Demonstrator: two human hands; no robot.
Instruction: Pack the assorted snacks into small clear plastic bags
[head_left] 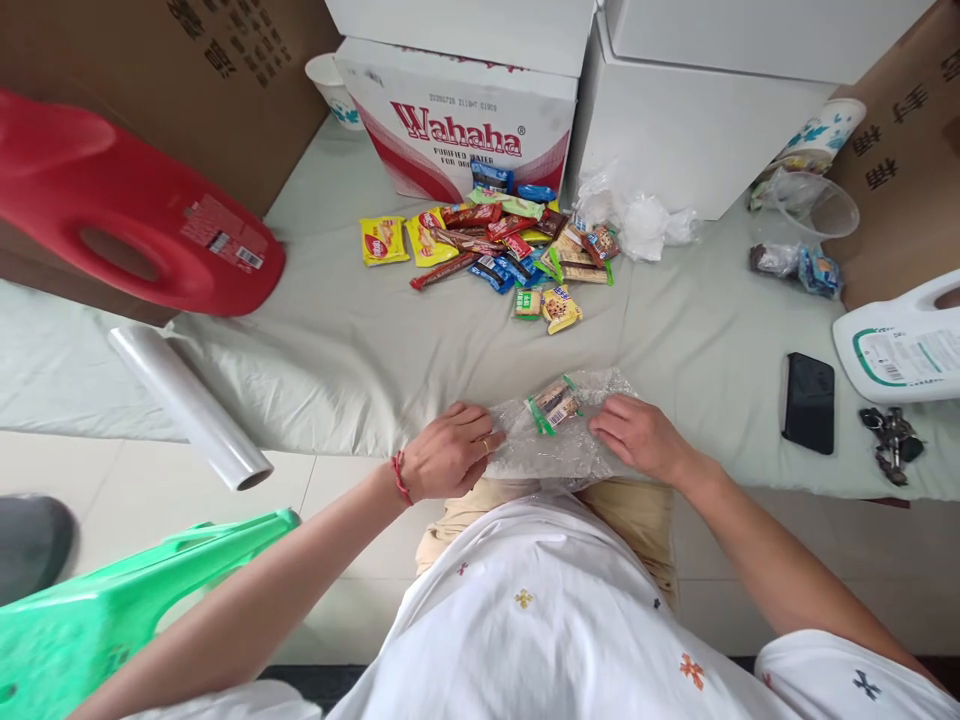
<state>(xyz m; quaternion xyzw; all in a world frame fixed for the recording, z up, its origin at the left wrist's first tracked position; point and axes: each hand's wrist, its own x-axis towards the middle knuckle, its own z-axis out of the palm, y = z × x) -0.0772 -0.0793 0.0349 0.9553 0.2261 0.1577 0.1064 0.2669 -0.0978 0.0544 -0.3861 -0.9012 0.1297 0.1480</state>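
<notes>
A crinkled sheet of clear plastic wrap (589,455) lies at the table's front edge, partly hanging over it. On the wrap rests a small wrapped snack (555,404) with green ends and a barcode. My left hand (459,450) is closed with its fingers pinching the left side of the wrap. Opposite it, my right hand (637,435) pinches the wrap's right side. Neither hand touches the snack. Farther back, a pile of wrapped snacks (510,225) in red, yellow, blue and green packets spreads before a Wahaha carton (469,125).
Left are a red jug (127,200), a roll of plastic wrap (191,405) at the edge and a green stool (150,590). Crumpled white plastic (645,225) sits beside the pile. On the right lie a phone (810,402), keys (892,440) and a white jug (907,340).
</notes>
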